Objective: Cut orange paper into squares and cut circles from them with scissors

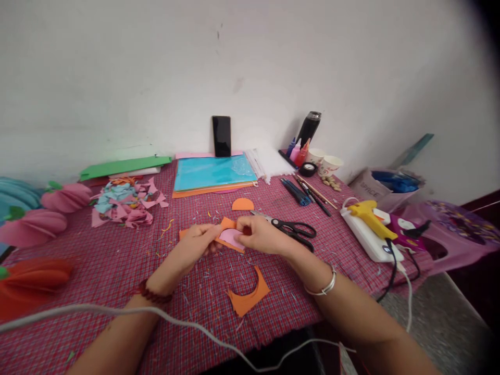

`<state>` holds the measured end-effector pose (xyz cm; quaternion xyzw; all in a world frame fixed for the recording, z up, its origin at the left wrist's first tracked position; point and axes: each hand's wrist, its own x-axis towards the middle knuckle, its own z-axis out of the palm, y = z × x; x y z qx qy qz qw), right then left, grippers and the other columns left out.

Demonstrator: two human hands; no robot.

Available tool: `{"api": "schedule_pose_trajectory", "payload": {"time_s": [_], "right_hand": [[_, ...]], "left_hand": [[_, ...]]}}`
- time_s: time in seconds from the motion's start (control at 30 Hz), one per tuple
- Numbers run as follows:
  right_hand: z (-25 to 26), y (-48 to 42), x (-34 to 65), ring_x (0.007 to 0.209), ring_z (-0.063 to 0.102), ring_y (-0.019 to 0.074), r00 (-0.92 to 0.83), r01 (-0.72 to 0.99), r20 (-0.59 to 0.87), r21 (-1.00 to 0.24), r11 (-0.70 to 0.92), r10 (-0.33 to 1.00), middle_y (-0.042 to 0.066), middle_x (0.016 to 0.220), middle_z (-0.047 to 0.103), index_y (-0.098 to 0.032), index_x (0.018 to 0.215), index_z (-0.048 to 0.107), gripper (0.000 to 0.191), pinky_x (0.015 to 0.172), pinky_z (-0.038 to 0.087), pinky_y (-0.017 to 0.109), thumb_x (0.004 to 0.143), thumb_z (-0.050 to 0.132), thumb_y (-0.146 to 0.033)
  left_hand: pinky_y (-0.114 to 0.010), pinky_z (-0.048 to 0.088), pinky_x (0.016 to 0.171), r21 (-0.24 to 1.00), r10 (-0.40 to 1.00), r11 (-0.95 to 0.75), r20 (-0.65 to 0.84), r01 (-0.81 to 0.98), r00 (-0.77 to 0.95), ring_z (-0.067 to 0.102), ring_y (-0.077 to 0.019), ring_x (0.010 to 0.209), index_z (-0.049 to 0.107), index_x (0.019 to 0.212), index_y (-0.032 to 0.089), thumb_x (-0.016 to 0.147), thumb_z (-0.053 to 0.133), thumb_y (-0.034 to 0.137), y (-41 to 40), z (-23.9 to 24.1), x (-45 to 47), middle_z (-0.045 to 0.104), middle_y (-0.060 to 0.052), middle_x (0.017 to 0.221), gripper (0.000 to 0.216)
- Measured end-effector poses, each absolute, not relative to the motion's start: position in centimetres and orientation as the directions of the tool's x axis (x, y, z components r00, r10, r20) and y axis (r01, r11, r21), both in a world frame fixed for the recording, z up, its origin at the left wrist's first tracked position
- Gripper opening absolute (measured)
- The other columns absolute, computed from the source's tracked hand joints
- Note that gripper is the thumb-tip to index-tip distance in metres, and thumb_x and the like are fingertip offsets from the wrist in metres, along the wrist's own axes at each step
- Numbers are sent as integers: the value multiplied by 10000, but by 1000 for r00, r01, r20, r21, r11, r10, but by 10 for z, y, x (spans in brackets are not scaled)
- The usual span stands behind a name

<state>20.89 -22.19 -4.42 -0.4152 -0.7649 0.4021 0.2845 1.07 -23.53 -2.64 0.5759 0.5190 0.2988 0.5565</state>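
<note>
Both hands meet over the middle of a red checked tablecloth. My left hand and my right hand pinch a small stack of orange and pink paper pieces between thumbs and fingers, just above the cloth. An orange half-circle lies just beyond them. A curved orange offcut lies nearer to me. Black-handled scissors rest shut beside my right hand.
A yellow glue gun lies on a white box at the right, its cord trailing off the edge. Coloured paper sheets, a phone, a dark bottle, cups, pens and paint bottles line the back. Paper scraps and paper fruit shapes are left.
</note>
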Motion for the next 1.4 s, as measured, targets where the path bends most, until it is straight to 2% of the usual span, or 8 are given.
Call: {"api": "schedule_pose_trajectory", "payload": {"time_s": [0.2, 0.27, 0.37, 0.47, 0.63, 0.93, 1.23, 1.4], "right_hand": [[-32, -226, 209, 578, 393, 113, -465, 549, 232, -682, 483, 855, -36, 630, 479, -200, 651, 473, 214, 566, 254, 278, 827, 594, -201], [-24, -223, 217, 625, 454, 126, -420, 556, 298, -662, 503, 857, -23, 712, 531, -199, 844, 552, 37, 595, 302, 277, 832, 579, -176], [-13, -218, 241, 691, 523, 140, -326, 521, 334, -718, 463, 884, -16, 787, 571, -195, 1116, 543, 307, 645, 358, 275, 817, 583, -141], [-10, -217, 266, 671, 506, 136, -313, 602, 272, -685, 411, 910, -16, 738, 562, -181, 877, 604, 48, 620, 338, 270, 832, 604, -195], [-29, -227, 285, 609, 437, 116, -280, 732, 205, -586, 347, 938, -35, 637, 485, -175, 648, 524, 190, 576, 261, 261, 821, 600, -157], [-58, -226, 280, 685, 482, 138, -335, 755, 185, -534, 380, 924, 18, 750, 600, -152, 768, 614, 86, 642, 305, 258, 809, 581, -83], [-57, -226, 281, 785, 551, 166, -385, 745, 176, -520, 418, 906, 52, 855, 661, -147, 871, 653, 75, 722, 363, 267, 828, 606, -105], [-53, -229, 285, 712, 547, 141, -397, 698, 176, -579, 421, 901, 17, 792, 644, -156, 855, 644, 70, 653, 355, 244, 859, 644, -226]], "left_hand": [[-233, 305, 545, 905, 955, -120, -7, 408, 297, 420, -104, 586, 582, 600, 174, 692, 707, 419, -228, -22, 22, 484, 32, 611, 290], [-236, 274, 533, 896, 963, -165, 58, 412, 262, 383, -98, 572, 520, 536, 179, 682, 723, 413, -221, -18, 28, 424, 42, 584, 342], [-239, 239, 513, 920, 963, -174, 85, 350, 254, 347, -87, 542, 485, 518, 181, 672, 734, 410, -206, -12, 43, 399, 50, 560, 372], [-237, 231, 500, 938, 947, -154, 51, 311, 317, 346, -81, 521, 530, 549, 174, 677, 730, 431, -195, -15, 62, 431, 49, 552, 350], [-228, 225, 479, 914, 907, -147, -28, 378, 421, 350, -81, 495, 578, 596, 166, 707, 706, 483, -193, -35, 83, 440, 50, 533, 360], [-221, 258, 495, 856, 881, -171, -89, 488, 465, 408, -97, 513, 616, 682, 156, 700, 632, 347, -190, -52, 76, 500, 37, 561, 193], [-235, 295, 531, 854, 873, -214, -51, 475, 484, 438, -105, 543, 657, 683, 151, 742, 583, 374, -189, -55, 77, 547, 18, 601, 242], [-246, 333, 577, 847, 874, -253, -7, 468, 485, 489, -119, 597, 692, 652, 159, 709, 635, 359, -192, -49, 75, 593, -2, 646, 216]]}}
